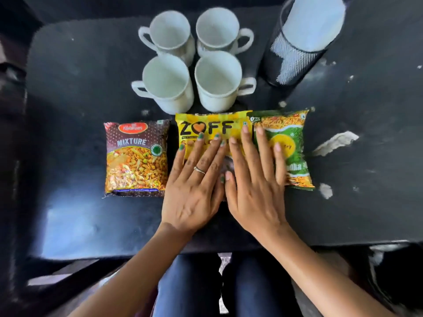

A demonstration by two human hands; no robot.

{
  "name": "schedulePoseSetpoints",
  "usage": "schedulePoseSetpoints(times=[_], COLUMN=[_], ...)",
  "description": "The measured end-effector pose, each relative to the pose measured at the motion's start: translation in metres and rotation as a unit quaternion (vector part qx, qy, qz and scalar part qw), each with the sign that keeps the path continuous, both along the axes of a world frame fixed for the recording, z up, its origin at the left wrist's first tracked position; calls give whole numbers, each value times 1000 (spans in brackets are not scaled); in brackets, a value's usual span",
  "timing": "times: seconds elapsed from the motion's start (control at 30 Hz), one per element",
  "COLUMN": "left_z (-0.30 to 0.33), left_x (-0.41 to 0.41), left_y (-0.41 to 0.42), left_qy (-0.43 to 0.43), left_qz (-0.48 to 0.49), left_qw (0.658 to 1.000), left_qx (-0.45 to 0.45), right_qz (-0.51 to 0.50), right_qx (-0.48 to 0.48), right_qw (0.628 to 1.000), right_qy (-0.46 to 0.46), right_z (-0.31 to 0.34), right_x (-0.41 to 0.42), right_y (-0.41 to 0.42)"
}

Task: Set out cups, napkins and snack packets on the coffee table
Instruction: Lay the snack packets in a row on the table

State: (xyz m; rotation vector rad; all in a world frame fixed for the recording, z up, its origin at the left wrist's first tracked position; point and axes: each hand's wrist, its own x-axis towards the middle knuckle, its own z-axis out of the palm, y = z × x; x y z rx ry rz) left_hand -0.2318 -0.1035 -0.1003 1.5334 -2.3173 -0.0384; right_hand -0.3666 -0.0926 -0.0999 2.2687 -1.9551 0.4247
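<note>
So the whole thing sits on a dark, matte coffee table [75, 92] with rounded corners, scuffed up with white flecks and a pale scrap on the right side. The room around it is just dark blur, can't make out much.

Far right corner has a black mesh holder [290, 58] with white napkins [313, 21] stacked in it, top cut off by the frame.

Four glossy white cups [168, 84] stand in a tight two-by-two block at the back, handles pointing outward.

In front, three crinkly foil packets in a row: brown Mixture packet [136, 156], yellow Zoff packet [210, 131], green packet [290, 143].

Left hand [194, 191] lies flat on the Zoff one, fingers straight and close together. Right hand [256, 191] lies flat, fingers spread, across the Zoff and green packets, hiding most of the print.
</note>
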Motion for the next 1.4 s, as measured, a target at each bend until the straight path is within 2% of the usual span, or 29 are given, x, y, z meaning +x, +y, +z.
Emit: schedulePoseSetpoints(times=[0.17,0.53,1.0,1.2,1.3,1.37,1.4], left_z=[6,-2,-1,33,62,84,96], left_x=[-4,-1,-6,-15,-17,-16,-19], left_y=[-3,-7,-10,-6,-6,-9,-11], left_qy=[-47,-20,-24,-97,-179,-199,-175], left_qz=[12,-16,-9,16,11,15,26], left_qw=[998,997,997,980,951,931,933], left_qx=[38,72,75,175,253,305,315], right_qz=[0,-4,1,-5,-3,1,2], right_qx=[28,51,48,171,227,245,260], right_qw=[1000,999,999,985,974,969,966], right_qy=[-5,19,-20,0,19,11,-3], right_z=[5,-2,-2,38,70,91,105], right_x=[-1,0,-1,3,1,1,2], right_y=[-5,-8,-12,-13,-14,-18,-23])
